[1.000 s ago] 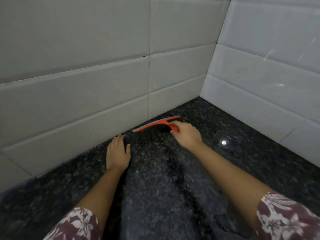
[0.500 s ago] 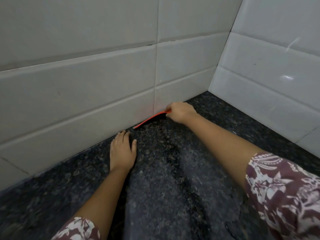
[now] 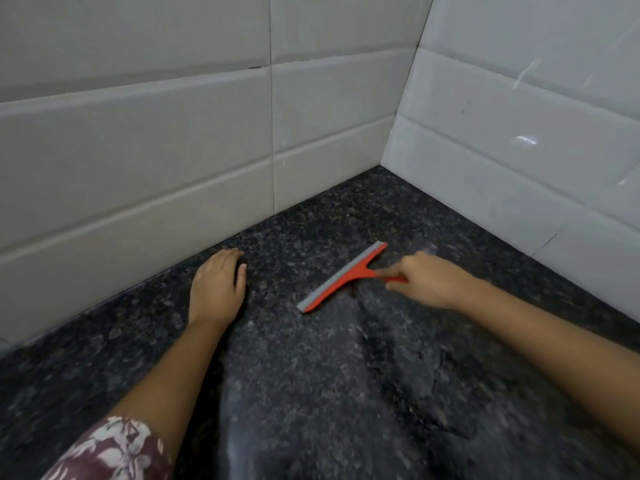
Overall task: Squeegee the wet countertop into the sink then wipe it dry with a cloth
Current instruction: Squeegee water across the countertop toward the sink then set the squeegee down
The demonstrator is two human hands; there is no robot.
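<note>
A red squeegee point(image 3: 341, 277) with a grey rubber blade lies slantwise on the dark speckled granite countertop point(image 3: 311, 393). My right hand point(image 3: 427, 282) grips its short red handle from the right, blade edge down on the stone. My left hand point(image 3: 218, 285) rests flat, palm down, on the counter to the left of the blade, close to the back wall. A paler wiped band and darker wet streaks run toward me from the blade. No sink or cloth is in view.
White tiled walls point(image 3: 173, 150) meet in a corner point(image 3: 384, 161) behind the counter, closing it at the back and the right. The counter extends toward me and to the left.
My right hand has pulled the squeegee away from the foot of the back wall, toward me and to the right. My left hand stays flat in the same spot.
</note>
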